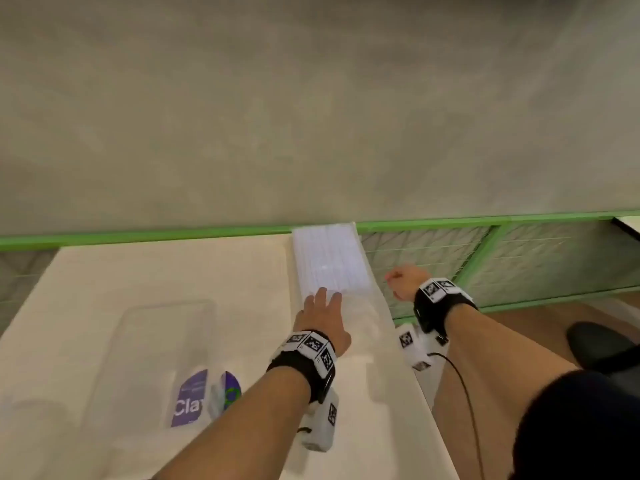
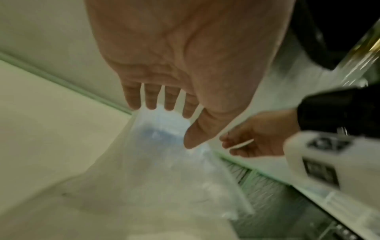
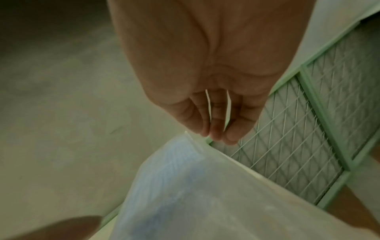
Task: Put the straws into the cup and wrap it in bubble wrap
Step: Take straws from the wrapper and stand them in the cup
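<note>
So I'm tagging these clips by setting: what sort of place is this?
Probably a packing or workshop station, not a home: a plain white tabletop on a green metal frame with wire mesh panels, a bare grey concrete floor, and a clear plastic bag of white straws under the left hand.

You are looking down at a pale cream table edged at its far side by a green metal frame. On it lie 1 clear bag of white straws along the right edge, 1 clear plastic cup on its side with a purple label, and, blurred, bubble wrap at the left.
</note>
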`<state>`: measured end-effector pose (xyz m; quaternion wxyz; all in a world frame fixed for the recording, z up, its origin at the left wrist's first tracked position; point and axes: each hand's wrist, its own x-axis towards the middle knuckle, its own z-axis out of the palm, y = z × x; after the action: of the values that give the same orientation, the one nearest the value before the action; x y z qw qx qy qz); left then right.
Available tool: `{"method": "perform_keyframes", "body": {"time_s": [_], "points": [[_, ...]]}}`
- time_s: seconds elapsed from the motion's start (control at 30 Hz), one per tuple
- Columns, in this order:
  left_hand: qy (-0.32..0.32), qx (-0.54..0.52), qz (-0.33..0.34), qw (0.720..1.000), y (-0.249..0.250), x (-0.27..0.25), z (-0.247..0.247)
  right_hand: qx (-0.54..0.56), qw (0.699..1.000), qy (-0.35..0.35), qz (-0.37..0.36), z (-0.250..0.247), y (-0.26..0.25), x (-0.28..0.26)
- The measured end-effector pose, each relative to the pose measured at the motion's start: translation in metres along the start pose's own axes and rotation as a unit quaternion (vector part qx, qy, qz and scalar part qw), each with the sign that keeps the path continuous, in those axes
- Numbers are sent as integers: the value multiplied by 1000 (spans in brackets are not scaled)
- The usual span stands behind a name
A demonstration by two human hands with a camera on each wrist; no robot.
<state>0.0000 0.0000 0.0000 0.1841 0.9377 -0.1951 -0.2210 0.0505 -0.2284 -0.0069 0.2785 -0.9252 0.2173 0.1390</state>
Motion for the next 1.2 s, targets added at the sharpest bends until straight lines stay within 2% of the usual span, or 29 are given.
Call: {"method": "perform_keyframes", "body": {"time_s": [0.2,0.37,0.43,0.53,0.63,0.73,0.8,0.9,0.97,1.07,1.2], "points": [[-49,70,-12,996,-19,29,23,-14,1000,-19,16,23,-21,54],[-32,66,-3,997,-25,31,29,62,998,3,30,21,-31,66],[-33,55,-6,998,-23,28,28,104,994,16,18,13,-37,62],[-27,38,-11,999,-21,20,25,132,989,37,-46,0,-48,44],[3,-2,0,1000,-16,1,20,94,983,54,-146,-14,-62,13],[91,-86,17,992,-13,-33,16,13,974,33,-225,-25,-67,-33],[144,-154,23,977,-16,-59,16,-53,968,26,-245,-24,-65,-70],[181,-233,35,955,-25,-104,25,-99,963,36,-248,-12,-53,-130],[184,-265,34,946,-34,-135,34,-128,959,10,-254,0,-43,-170],[135,-332,20,933,-52,-178,45,-163,946,-4,-281,25,-27,-224],[109,-326,40,938,-92,-238,46,-93,940,-26,-327,72,-27,-278]]}}
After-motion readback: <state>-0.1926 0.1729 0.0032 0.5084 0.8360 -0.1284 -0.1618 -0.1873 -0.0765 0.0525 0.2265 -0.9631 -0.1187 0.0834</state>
